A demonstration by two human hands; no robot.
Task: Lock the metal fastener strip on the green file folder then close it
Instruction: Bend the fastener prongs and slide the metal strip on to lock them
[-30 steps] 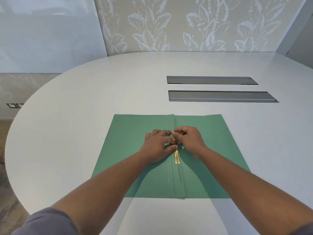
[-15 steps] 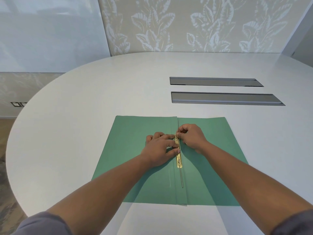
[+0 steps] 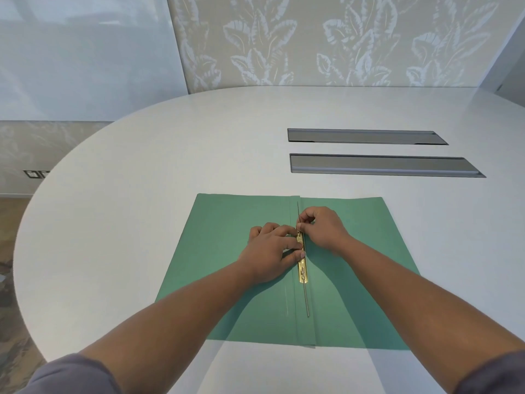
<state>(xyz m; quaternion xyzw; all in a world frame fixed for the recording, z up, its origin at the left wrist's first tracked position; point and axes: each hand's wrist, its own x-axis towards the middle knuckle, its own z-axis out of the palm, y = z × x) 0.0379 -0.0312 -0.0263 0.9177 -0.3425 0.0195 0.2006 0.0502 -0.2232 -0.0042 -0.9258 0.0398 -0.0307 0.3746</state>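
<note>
Surface: white oval table (image 3: pixel 142 223), two grey slots (image 3: pixel 383 165) at far right, leaf-patterned wall behind.
Folder: green file folder (image 3: pixel 227 237) lies open flat at the near middle.
Fastener: brass metal fastener strip (image 3: pixel 301 265) runs along the spine fold.
Left hand (image 3: pixel 270 251): flat, fingertips pressing the strip.
Right hand (image 3: pixel 322 230): curled, pinching the strip's far end.

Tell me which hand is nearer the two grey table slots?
Right. The right hand works higher on the green folder, closer below the grey slots; the left hand sits lower-left.
</note>
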